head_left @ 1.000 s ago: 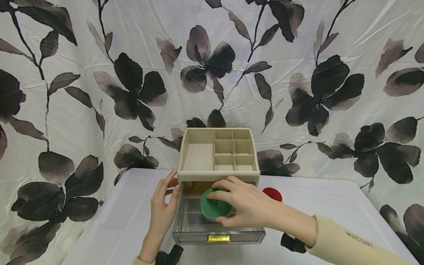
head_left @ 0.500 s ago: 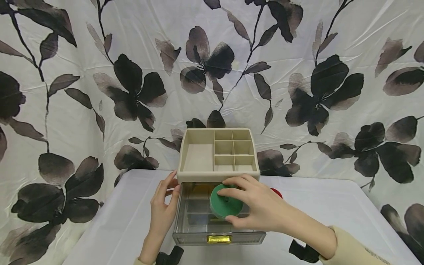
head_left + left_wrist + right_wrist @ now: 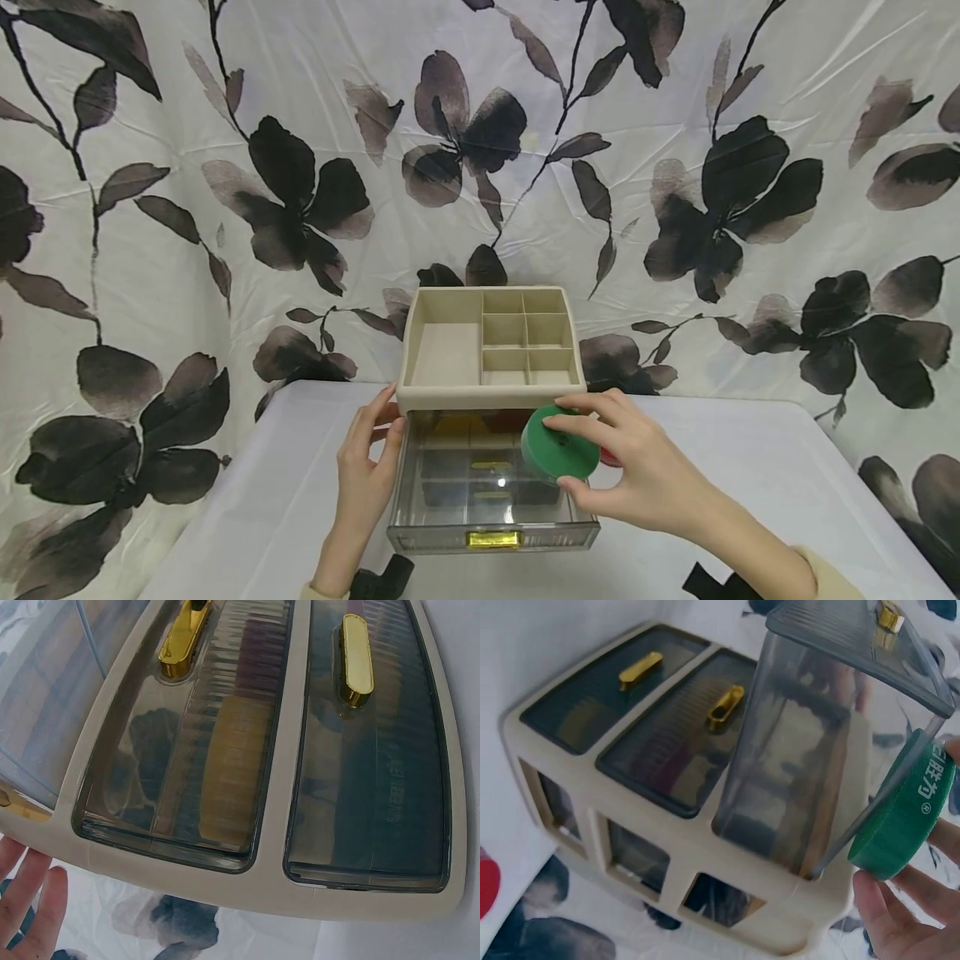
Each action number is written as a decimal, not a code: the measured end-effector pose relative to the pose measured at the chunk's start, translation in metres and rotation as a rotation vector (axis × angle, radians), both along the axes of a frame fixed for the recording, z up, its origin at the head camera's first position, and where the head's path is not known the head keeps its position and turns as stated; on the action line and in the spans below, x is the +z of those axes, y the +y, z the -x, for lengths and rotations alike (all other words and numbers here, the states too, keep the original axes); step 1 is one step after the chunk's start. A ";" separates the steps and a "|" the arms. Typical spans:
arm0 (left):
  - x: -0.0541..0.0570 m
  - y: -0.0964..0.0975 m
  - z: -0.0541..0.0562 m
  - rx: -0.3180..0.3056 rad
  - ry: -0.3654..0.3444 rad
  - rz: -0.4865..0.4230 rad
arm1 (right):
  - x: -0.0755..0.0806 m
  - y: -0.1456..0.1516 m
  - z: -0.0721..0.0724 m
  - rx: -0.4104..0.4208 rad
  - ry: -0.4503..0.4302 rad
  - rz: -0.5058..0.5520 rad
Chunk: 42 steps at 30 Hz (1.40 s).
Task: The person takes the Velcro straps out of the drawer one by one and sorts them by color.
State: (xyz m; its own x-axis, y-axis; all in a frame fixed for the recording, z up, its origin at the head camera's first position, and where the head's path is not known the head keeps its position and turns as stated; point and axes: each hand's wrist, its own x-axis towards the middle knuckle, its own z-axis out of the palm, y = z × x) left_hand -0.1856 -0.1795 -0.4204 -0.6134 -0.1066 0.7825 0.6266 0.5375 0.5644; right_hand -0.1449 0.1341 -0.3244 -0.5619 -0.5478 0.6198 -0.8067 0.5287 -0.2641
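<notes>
Seen from the head, the right hand (image 3: 637, 467) has carried a green roll (image 3: 561, 443) rightward since half a second ago, from above the middle and right of the open drawer (image 3: 420, 537) to its right edge; thumb and fingers are parted by the roll's width and pinch it at the rim. The roll now hides most of a red disc (image 3: 610, 458) on the white table (image 3: 247, 500). The left hand (image 3: 367, 462) has stayed at the left side of the cream organizer (image 3: 491, 398), fingers loosely extended, thumb apart, gripping nothing. Counted here: one roll, one red disc, one pulled-out drawer with one gold handle (image 3: 492, 540) on its front, and a top tray of one large and six small compartments (image 3: 528, 337), backed by one floral cloth (image 3: 787, 67). From the left wrist, three fingers (image 3: 49, 907) show at the organizer's edge, near two closed drawers (image 3: 367, 772), each bearing one gold handle; one yellowish shape (image 3: 232, 772) shows through a front. From the right wrist, the roll, white lettering on its green band, sits at the open drawer's side, contact unclear; three side windows (image 3: 637, 851) are visible.
</notes>
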 end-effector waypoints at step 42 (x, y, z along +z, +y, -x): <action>0.002 0.000 -0.002 -0.002 -0.010 0.006 | -0.095 0.058 0.000 -0.399 -0.043 0.127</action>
State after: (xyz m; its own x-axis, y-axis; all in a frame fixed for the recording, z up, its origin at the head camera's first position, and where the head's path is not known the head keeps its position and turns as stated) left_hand -0.1835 -0.1796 -0.4186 -0.6210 -0.1010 0.7772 0.6220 0.5399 0.5671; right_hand -0.1447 0.1917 -0.4192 -0.7414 -0.2027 0.6397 -0.5320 0.7587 -0.3761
